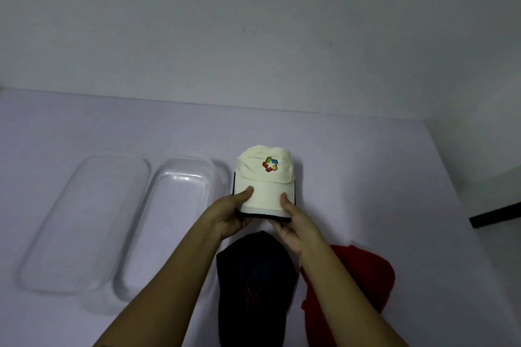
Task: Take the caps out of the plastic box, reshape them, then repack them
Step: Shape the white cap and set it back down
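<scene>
1. Lid (81, 222) of clear plastic lies far left on the table (366, 177).
2. Plastic box (169, 222) sits just beside it.
3. Left hand (231, 213) and right hand (293, 222) pinch the cream cap (265, 177) by its brim, thumbs on top.
4. Dark cap (253, 276) and red cap (363, 276) lie below the forearms.

1. Cream cap (265, 177): pale cream crown and brim, thin black edging on the brim, white strip at the brim's front.
2. Logo (270, 164) on that cap: a ring of red, green, blue and yellow blocks.
3. Dark cap (253, 270): navy to black, with a faint reddish mark.
4. Red cap (366, 276): plain red.
5. Box (169, 222) and lid (81, 222): clear, colourless plastic.
6. Table (394, 177): pale lilac-white.
7. Wall (253, 22): plain grey-white.
</scene>
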The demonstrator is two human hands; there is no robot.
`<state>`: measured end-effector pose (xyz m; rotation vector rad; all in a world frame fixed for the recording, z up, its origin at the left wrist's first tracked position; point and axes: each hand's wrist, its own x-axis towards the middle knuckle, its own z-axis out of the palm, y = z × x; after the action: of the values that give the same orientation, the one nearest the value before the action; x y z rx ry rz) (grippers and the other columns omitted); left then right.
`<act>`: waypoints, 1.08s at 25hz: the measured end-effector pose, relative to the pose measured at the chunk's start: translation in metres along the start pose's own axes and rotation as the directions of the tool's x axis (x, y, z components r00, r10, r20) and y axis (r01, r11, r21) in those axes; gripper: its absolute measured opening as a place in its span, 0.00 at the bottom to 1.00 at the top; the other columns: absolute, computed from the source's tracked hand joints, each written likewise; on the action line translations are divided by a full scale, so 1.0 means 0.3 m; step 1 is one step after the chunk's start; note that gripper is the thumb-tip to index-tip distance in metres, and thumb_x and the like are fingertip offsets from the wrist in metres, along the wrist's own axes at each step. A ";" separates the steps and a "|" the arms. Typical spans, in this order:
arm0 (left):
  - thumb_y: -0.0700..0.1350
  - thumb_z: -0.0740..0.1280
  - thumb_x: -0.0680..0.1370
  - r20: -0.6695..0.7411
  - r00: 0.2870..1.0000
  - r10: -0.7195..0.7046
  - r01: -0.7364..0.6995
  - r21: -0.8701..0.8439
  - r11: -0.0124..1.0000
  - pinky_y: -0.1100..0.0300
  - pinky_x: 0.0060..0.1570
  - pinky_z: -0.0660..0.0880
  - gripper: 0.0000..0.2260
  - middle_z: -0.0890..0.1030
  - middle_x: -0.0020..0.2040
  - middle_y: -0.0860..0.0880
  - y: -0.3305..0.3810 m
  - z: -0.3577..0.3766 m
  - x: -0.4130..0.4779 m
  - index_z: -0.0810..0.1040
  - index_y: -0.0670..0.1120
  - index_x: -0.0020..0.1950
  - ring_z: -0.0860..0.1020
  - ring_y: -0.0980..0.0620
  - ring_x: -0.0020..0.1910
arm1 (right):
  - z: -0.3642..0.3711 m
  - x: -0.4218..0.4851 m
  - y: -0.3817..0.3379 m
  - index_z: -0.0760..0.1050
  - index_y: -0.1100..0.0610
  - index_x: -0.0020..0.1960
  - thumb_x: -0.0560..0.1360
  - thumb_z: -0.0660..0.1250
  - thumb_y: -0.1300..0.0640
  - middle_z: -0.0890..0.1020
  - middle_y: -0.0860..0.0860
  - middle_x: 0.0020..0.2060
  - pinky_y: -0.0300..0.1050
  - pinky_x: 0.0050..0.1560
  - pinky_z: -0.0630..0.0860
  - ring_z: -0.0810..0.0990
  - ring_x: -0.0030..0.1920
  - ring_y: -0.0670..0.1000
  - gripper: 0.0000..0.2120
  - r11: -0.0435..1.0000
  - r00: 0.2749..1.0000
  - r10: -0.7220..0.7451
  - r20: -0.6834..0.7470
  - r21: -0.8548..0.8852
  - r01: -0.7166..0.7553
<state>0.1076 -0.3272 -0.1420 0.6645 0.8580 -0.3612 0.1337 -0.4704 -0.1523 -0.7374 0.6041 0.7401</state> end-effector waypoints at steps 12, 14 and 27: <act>0.55 0.69 0.68 -0.301 0.921 0.249 0.058 0.736 0.674 0.45 0.62 0.73 0.32 0.72 0.66 0.39 -0.039 -0.026 0.153 0.70 0.40 0.67 0.74 0.40 0.61 | -0.127 0.184 0.004 0.67 0.59 0.66 0.63 0.74 0.42 0.69 0.58 0.65 0.54 0.57 0.77 0.75 0.58 0.58 0.38 0.588 0.886 -0.247 -0.391 -0.788 -0.184; 0.53 0.66 0.72 -0.245 0.893 0.377 0.118 0.937 0.330 0.49 0.66 0.68 0.30 0.67 0.68 0.40 -0.056 -0.006 0.142 0.66 0.40 0.69 0.69 0.39 0.65 | -0.138 0.174 -0.019 0.63 0.58 0.69 0.69 0.71 0.45 0.60 0.59 0.68 0.54 0.65 0.70 0.68 0.65 0.61 0.34 0.339 0.888 -0.335 -0.315 -0.920 -0.198; 0.45 0.60 0.80 0.481 0.839 0.253 -0.335 0.824 -0.456 0.60 0.44 0.64 0.11 0.80 0.52 0.41 0.256 0.056 0.257 0.76 0.39 0.56 0.76 0.45 0.49 | 0.014 0.264 -0.271 0.74 0.53 0.58 0.75 0.62 0.42 0.77 0.52 0.51 0.45 0.42 0.68 0.77 0.51 0.54 0.19 -0.559 0.882 -0.319 0.347 -0.821 0.120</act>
<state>0.2061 -0.2837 -0.1651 2.5988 -0.0995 -0.5093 0.2445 -0.4794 -0.1755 -2.7213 -0.5656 0.5434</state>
